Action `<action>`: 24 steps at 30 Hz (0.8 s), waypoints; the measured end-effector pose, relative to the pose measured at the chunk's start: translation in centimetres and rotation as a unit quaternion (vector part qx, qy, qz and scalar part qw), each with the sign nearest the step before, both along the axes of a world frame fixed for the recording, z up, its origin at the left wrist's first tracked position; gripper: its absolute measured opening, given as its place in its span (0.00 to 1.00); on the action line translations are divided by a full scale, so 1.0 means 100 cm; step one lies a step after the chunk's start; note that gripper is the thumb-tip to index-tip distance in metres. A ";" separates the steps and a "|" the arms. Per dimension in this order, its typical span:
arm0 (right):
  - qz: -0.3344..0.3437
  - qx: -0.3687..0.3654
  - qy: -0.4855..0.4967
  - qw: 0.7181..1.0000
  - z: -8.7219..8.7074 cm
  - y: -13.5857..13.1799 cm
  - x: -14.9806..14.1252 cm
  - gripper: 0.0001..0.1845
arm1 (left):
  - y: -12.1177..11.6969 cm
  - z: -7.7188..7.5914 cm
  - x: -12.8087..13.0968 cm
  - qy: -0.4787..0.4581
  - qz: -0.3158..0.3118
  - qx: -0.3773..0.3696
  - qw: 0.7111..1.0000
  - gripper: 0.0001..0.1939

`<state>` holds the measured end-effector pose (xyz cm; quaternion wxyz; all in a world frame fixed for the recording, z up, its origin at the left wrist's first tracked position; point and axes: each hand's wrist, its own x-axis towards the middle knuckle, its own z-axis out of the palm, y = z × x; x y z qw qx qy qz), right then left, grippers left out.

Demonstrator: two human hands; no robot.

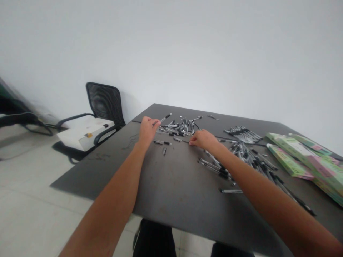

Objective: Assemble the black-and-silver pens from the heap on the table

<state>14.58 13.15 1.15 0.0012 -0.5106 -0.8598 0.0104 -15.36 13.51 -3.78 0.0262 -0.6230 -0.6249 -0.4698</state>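
Note:
My left hand [149, 125], closed in a pinch, holds a clear pen [165, 117] with black ends above the table's far left part. The pen tilts up to the right. My right hand [200, 139] is low at the tabletop with thumb and fingers pressed together. A slim pen piece [178, 139] runs up to its fingertips and seems gripped there; its end is hidden. Between and beyond both hands lies a loose heap of pens and pen parts [184, 125]. Nearer me, a few pens [162, 142] and a short piece [164, 151] lie apart.
On the grey table [171, 192], more pens [249, 157] are piled under and beyond my right forearm. A row of pens [243, 134] lies farther back. Green and pink boxes [308, 157] are stacked at right. A black chair [104, 100] bearing a white box [85, 134] stands left.

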 end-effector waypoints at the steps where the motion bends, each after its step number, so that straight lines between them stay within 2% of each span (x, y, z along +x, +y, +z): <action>1: -0.002 0.000 0.003 1.000 0.000 0.001 -0.002 0.13 | 0.000 0.001 0.001 -0.007 -0.001 0.004 1.000 0.13; 5: -0.012 0.018 0.040 0.999 0.004 0.000 -0.005 0.07 | -0.003 0.008 0.010 -0.030 -0.014 0.021 0.999 0.13; 9: -0.028 0.036 0.132 0.990 0.015 -0.011 0.012 0.09 | -0.010 0.022 0.029 -0.050 -0.045 0.034 0.997 0.12; 12: -0.044 0.033 0.224 0.973 0.025 -0.025 0.042 0.14 | -0.020 0.033 0.054 -0.063 -0.092 0.038 0.993 0.11; 15: -0.062 0.010 0.323 0.944 0.029 -0.044 0.076 0.26 | -0.034 0.041 0.086 -0.072 -0.159 0.034 0.984 0.10; 17: -0.070 -0.046 0.454 0.887 0.029 -0.057 0.096 0.30 | -0.046 0.042 0.109 -0.082 -0.202 0.023 0.976 0.11; 20: -0.084 -0.143 0.638 0.752 0.025 -0.075 0.121 0.22 | -0.066 0.039 0.139 -0.096 -0.255 0.001 0.962 0.12; 22: -0.100 -0.170 0.692 0.695 0.023 -0.084 0.134 0.17 | -0.079 0.035 0.155 -0.102 -0.285 -0.010 0.953 0.13; 24: -0.107 -0.181 0.723 0.658 0.023 -0.091 0.144 0.17 | -0.091 0.032 0.167 -0.119 -0.309 -0.022 0.943 0.14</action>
